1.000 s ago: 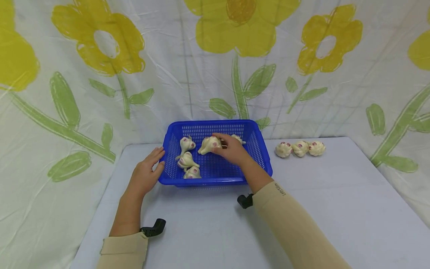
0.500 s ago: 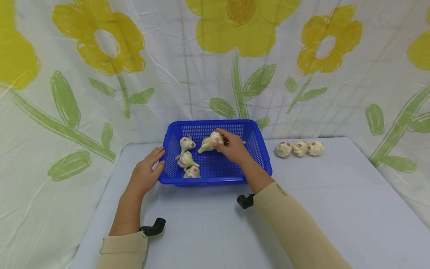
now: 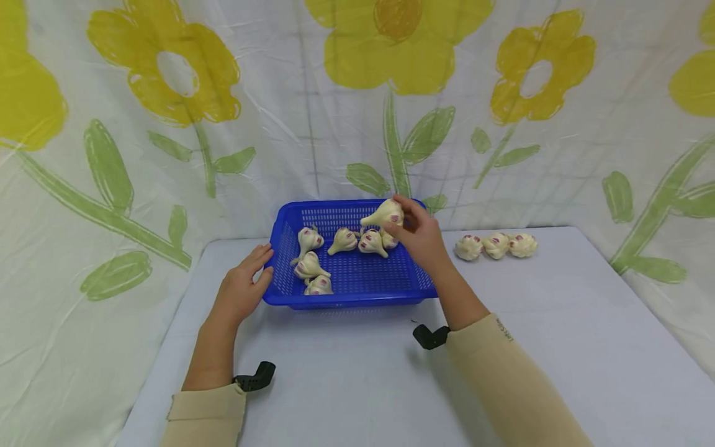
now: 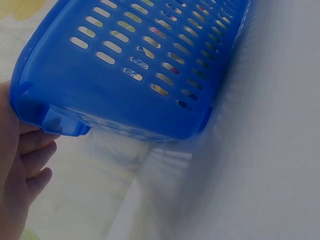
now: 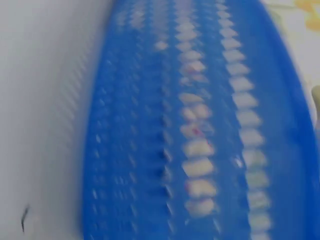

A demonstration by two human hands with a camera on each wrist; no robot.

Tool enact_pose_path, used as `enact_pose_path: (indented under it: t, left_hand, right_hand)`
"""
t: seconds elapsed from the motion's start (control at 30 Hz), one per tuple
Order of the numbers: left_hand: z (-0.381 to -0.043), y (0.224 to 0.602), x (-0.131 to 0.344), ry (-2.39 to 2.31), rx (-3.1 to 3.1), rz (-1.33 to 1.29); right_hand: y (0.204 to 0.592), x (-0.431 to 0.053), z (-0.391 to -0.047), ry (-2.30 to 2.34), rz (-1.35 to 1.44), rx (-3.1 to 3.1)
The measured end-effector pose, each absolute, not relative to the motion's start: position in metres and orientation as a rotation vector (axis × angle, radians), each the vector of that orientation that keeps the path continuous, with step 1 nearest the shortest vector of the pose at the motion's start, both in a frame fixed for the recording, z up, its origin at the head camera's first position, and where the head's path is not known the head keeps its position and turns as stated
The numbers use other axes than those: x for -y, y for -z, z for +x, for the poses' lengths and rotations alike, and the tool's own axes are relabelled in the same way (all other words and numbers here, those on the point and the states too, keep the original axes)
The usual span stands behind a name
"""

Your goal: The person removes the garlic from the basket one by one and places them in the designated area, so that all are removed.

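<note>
In the head view my right hand (image 3: 421, 239) pinches a garlic bulb (image 3: 386, 214) by its round end, above the back right part of a blue plastic basket (image 3: 346, 300). The bulb's stem points left. My left hand (image 3: 240, 288) lies along the basket's left end with fingers extended, touching the rim; the left wrist view shows its fingers (image 4: 37, 155) by the rim's corner. Inside the basket lie several more bulbs: a left group with a front garlic bulb (image 3: 319, 285), and a row at the middle with a garlic bulb (image 3: 371, 242). The right wrist view is blurred, its hand hidden.
Three garlic bulbs (image 3: 496, 246) stand in a row on the white-covered table (image 3: 357, 379), right of the basket. A white curtain (image 3: 279, 136) printed with yellow flowers hangs right behind the table. Black wrist cameras (image 3: 257, 377) stick out from both wrists.
My right hand has lifted the garlic bulb from the middle of the basket and carried it up and right. Bulbs behind it now show. My left hand has stayed put.
</note>
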State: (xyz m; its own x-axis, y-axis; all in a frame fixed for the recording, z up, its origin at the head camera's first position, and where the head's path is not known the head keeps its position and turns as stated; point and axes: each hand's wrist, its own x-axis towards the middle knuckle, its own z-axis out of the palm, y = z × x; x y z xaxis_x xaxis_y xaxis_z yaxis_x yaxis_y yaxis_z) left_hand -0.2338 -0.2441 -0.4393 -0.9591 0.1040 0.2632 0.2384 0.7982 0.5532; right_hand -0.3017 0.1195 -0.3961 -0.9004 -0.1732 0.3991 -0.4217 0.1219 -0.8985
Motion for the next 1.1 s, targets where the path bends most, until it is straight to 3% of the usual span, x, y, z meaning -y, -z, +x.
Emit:
enact_pose_path:
  t: [0.27,0.57,0.87,1.1]
  left_hand:
    - [-0.234,0.441,0.246,0.892,2.774,-0.267]
    - [-0.234,0.441,0.246,0.895,2.768,-0.271]
    - [-0.234,0.442,0.245,0.894,2.776,-0.267]
    - [-0.234,0.442,0.244,0.896,2.769,-0.266]
  right_hand:
    - [0.398,-0.18,-0.29,-2.081,0.223,1.863]
    - [0.441,-0.243,-0.28,-2.305,-0.232,1.508]
    - [0.486,-0.264,-0.275,-2.318,-0.618,1.76]
    - [0.497,-0.262,-0.279,-2.212,-0.622,1.889]
